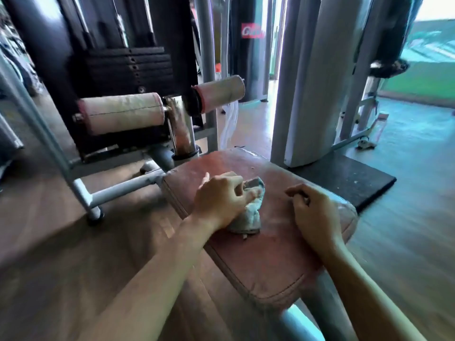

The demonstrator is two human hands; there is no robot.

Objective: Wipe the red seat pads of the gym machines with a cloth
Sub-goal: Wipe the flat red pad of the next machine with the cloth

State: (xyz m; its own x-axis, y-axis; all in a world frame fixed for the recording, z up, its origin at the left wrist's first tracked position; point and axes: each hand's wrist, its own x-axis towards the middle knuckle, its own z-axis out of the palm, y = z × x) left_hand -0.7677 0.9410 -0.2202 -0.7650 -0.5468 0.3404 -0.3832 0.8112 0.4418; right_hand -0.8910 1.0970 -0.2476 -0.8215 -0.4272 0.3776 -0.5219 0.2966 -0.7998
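Near end of pad: the red seat pad (266, 262) comes closest to us at its rounded lower corner, above a grey frame tube (295, 323). The cloth does not lie on this stretch.
Pad's long axis: it runs away from us, from that near corner up and slightly left to the far edge.
Right hand: the right hand (315, 217) rests on the pad's right-hand edge, fingers loosely curled, with nothing in it that we can see. We take it to be bracing.
Left hand: the left hand (219, 200) lies on the middle of the pad, fingers curled over the cloth and pressing it down, thumb sticking out on the left.
Cloth: the cloth (250, 212) is a bunched grey-white rag on the pad, under and just right of the left hand, between our two hands.
Nearer hand: the left has the cloth. The right is near it but apart.
What the next move turns on: bare pad lies along the long axis, both toward us and beyond the knuckles. We would therefore work the cloth lengthwise rather than across.
Far end of pad: the edge looks worn, with pale specks, just short of a chrome post (181, 126).
Beyond: two pale foam rollers (123, 112) sit on a crossbar, a black weight stack (130, 67) stands behind them, and a black floor mat (344, 178) lies to the right.
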